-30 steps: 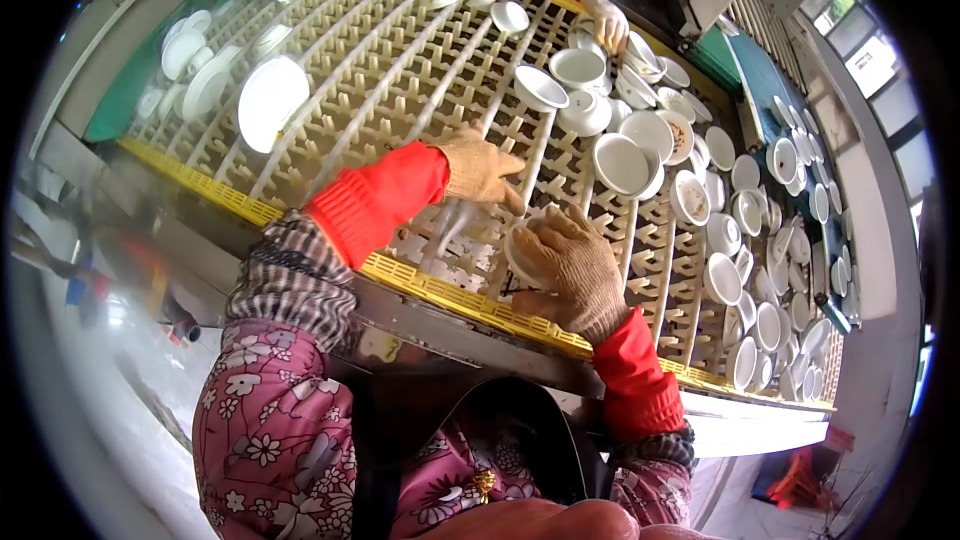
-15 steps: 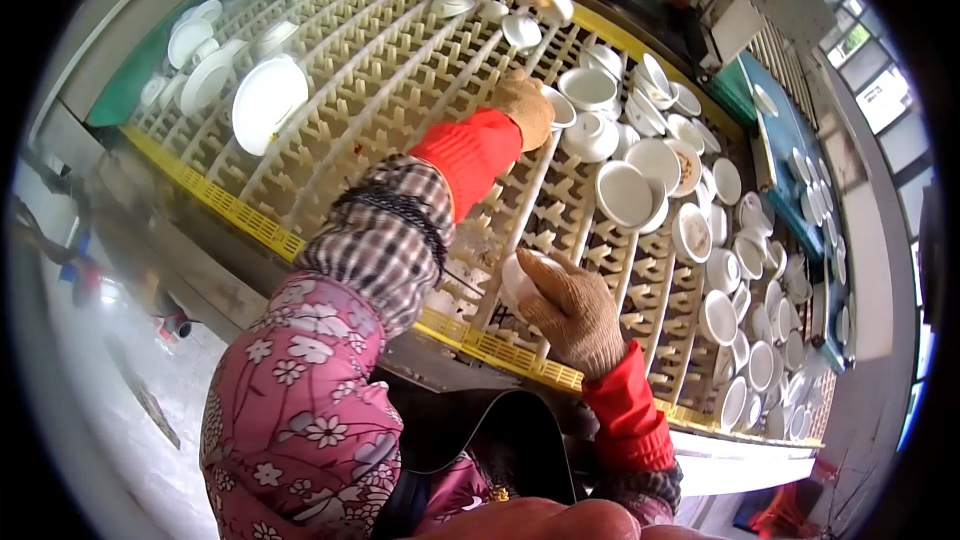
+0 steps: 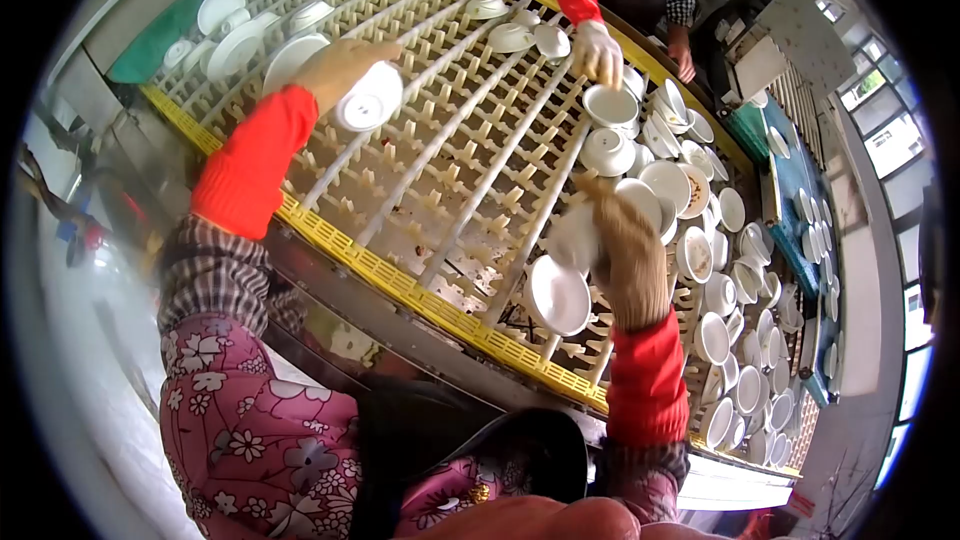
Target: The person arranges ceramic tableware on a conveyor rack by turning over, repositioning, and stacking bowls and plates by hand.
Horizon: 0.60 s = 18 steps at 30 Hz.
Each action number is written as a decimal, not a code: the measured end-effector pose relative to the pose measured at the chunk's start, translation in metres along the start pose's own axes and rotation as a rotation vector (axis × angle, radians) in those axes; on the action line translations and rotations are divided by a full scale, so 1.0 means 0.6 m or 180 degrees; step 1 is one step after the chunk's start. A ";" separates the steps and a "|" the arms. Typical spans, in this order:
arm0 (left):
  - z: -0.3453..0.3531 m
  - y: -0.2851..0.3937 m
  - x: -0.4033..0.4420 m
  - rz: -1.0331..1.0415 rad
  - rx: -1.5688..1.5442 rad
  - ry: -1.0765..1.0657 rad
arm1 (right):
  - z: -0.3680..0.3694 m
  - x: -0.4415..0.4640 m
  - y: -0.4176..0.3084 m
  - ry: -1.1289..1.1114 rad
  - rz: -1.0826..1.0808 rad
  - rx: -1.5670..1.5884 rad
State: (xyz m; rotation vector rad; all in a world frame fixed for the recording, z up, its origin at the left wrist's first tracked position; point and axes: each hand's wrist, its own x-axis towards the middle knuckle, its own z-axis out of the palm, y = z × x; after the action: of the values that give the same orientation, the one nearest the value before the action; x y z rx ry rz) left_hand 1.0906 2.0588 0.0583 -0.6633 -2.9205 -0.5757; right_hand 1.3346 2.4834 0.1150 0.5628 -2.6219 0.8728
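Observation:
My left hand (image 3: 345, 75), in a tan glove with a red cuff, is at the left of the pegged conveyor (image 3: 440, 180). Its fingers grip the edge of an upturned white bowl (image 3: 372, 98). A white plate (image 3: 292, 62) lies partly hidden behind that hand. Over the right-middle of the pegs is my right hand (image 3: 632, 250), gloved alike and smeared by motion. A blurred white bowl (image 3: 575, 237) is held at its fingers. Just below it, another white bowl (image 3: 558, 297) sits tilted with its inside showing.
Many white bowls (image 3: 712, 338) crowd the conveyor's right side. Several dishes (image 3: 232, 48) stand at the far left. Across the belt, a co-worker's gloved hand (image 3: 598, 55) reaches over bowls. A yellow edge strip (image 3: 400, 285) runs along the near side. A blue belt (image 3: 790, 210) carries dishes at right.
My left hand has swung from the middle to the left, now with a bowl. My right hand has moved up and right. The co-worker's hand has come further in over the bowls.

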 end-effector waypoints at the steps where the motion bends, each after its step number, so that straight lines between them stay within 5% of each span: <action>1: 0.016 -0.032 -0.010 -0.0434 -0.0559 0.0097 | 0.008 0.041 0.004 0.0261 -0.0661 -0.0486; 3: 0.012 -0.002 -0.057 -0.0905 0.0842 0.0195 | 0.043 0.121 -0.014 0.0799 -0.1022 -0.0353; 4: -0.006 0.037 -0.074 -0.0790 0.0407 0.0223 | 0.078 0.151 0.016 0.0692 -0.0341 0.0800; 6: 0.001 0.073 -0.072 -0.0047 0.0891 0.0793 | 0.123 0.155 0.065 0.0562 -0.0114 0.0852; 8: -0.010 0.143 -0.078 0.0549 0.1027 0.0926 | 0.120 0.137 0.130 0.0641 -0.1244 -0.1243; 10: -0.003 0.228 -0.104 0.1271 0.0770 0.0955 | 0.072 0.104 0.089 0.0127 0.0293 -0.1086; 11: 0.015 0.261 -0.112 0.1673 0.0589 0.0836 | 0.052 0.081 0.071 -0.0128 0.1079 -0.0999; 16: 0.132 0.428 -0.169 0.3209 0.0421 -0.0049 | 0.038 -0.034 0.252 -0.0051 0.0488 -0.1941; 18: 0.123 0.459 -0.177 0.2558 -0.0608 -0.0738 | 0.052 -0.044 0.263 0.0089 0.0181 -0.1802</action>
State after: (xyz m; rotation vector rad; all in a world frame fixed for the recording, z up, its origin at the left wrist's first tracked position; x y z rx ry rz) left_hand 1.3051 2.2745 0.0656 -1.8864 -2.4481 -0.6894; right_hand 1.2799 2.5870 0.0014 0.3179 -2.6914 0.1225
